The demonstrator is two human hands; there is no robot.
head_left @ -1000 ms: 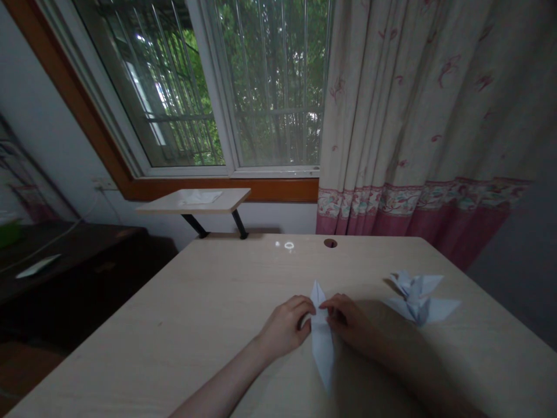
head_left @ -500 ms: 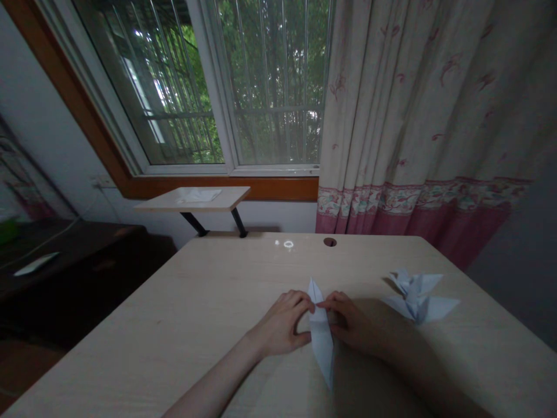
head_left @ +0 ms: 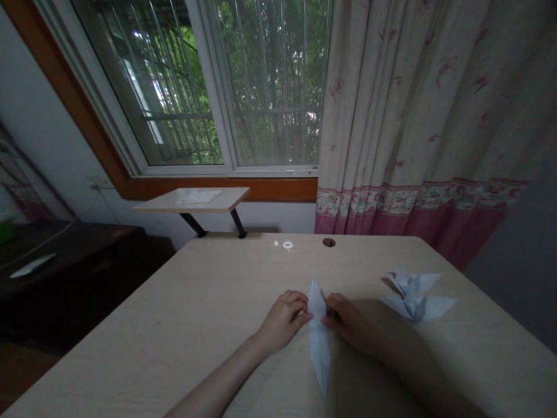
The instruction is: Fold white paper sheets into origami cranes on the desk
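A long, narrow piece of folded white paper (head_left: 319, 342), pointed at both ends, is held between my hands just over the table. My left hand (head_left: 285, 316) pinches its left edge, thumb on the near face and fingers behind. On the opposite edge, my right hand (head_left: 346, 322) grips the paper with its thumb in front and its other fingers curled, partly in shadow. To the right lie folded paper cranes (head_left: 420, 299), close together with wings spread; neither hand touches them.
The pale wooden table (head_left: 209, 325) has a round cable hole (head_left: 329, 242) near its far edge. A small raised shelf (head_left: 165, 203) at the back left carries white paper sheets (head_left: 198, 196). A curtain (head_left: 391, 145) hangs behind, and a dark cabinet (head_left: 87, 249) stands left.
The folded paper has turned more upright, and its upper part now shows a smooth face. Both thumbs have moved up to pinch its edges near the middle.
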